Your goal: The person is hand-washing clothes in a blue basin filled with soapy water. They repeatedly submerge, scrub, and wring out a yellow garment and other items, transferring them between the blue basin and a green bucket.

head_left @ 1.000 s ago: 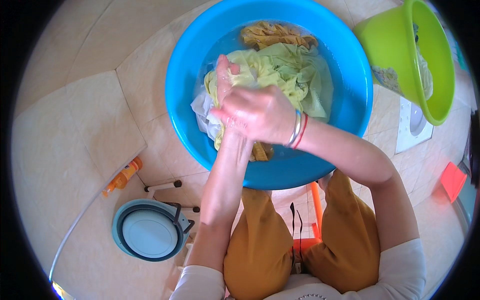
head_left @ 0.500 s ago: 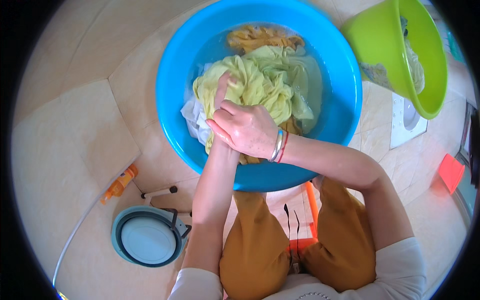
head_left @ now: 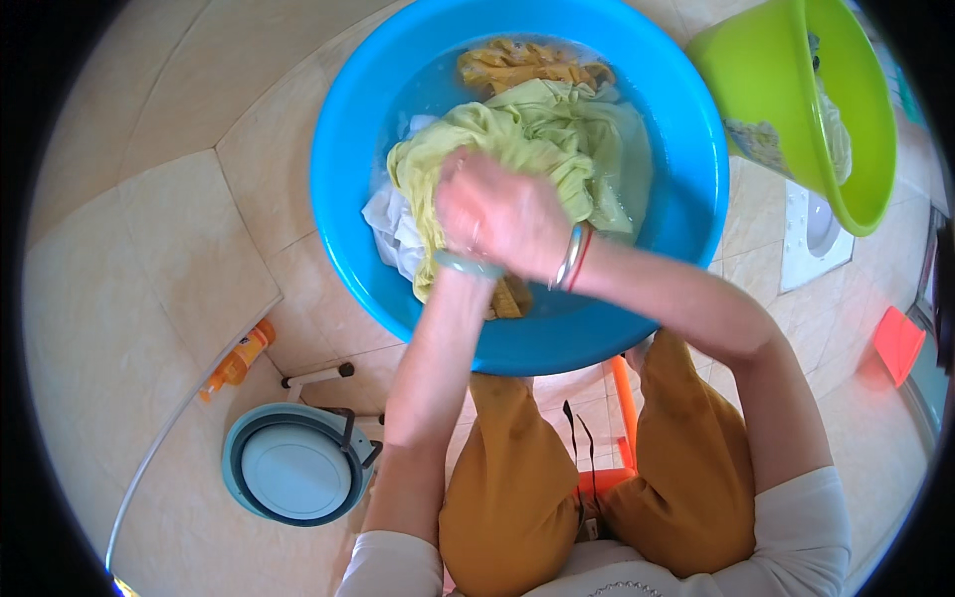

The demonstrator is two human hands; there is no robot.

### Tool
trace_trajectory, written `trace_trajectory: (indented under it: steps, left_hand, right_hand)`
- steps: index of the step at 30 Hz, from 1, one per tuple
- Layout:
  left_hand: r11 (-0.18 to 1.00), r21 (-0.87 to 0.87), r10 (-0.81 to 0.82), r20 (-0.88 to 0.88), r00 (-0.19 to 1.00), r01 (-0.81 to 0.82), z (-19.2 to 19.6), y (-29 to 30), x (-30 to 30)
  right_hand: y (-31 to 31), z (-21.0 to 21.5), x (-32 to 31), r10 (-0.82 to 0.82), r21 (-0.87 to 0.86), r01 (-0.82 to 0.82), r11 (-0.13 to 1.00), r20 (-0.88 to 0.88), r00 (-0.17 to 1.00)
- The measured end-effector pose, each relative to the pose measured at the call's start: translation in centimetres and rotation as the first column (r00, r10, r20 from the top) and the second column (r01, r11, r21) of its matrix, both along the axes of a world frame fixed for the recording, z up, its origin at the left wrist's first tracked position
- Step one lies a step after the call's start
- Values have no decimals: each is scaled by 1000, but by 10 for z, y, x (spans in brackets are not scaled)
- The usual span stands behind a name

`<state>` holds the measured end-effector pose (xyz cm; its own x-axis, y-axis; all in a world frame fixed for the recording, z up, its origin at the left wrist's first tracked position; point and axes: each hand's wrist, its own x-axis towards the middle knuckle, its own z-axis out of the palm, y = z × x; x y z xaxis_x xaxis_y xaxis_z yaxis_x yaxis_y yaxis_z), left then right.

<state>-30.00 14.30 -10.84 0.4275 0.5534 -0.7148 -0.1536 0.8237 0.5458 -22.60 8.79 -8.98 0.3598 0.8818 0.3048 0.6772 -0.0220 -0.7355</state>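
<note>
A large blue basin (head_left: pixel 338 199) holds cloudy water and wet laundry. My left hand (head_left: pixel 460 194), a pale green bangle on its wrist, is over a light yellow-green cloth (head_left: pixel 438 149). Across it lies my right hand (head_left: pixel 527 224), with a silver bangle and a red cord at the wrist. The two hands touch and are smeared by motion; their fingers cannot be made out. White cloth (head_left: pixel 396 227) lies at the basin's left, and an ochre cloth (head_left: pixel 532 65) at its far side. More ochre cloth shows below my hands.
A lime-green tub (head_left: pixel 746 60) with cloth inside stands at the far right, by a white squat toilet (head_left: pixel 818 234). A collapsible grey-blue basin (head_left: pixel 296 473) and an orange bottle (head_left: pixel 237 360) are at the left. An orange-red object (head_left: pixel 898 345) stands at the right. Tiled floor (head_left: pixel 284 199) surrounds everything.
My right hand has slid from my left wrist onto my left hand, uncovering the green bangle. The left hand has drawn back a little from the cloth.
</note>
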Motion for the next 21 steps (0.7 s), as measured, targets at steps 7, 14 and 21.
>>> trace_trajectory:
  steps: [7, 14, 21]
  left_hand:
    - [992, 15, 125, -50, 991, -124, 4, -18, 14]
    - [995, -17, 100, 0, 995, -100, 3, -23, 14]
    - [991, 129, -22, 346, 938, -24, -36, 4, -25]
  right_hand:
    - [23, -41, 34, 33, -135, -41, 990, -60, 998]
    - [9, -36, 28, -191, -258, 158, 953, -107, 976]
    - [2, 14, -17, 105, 117, -114, 987, 80, 991]
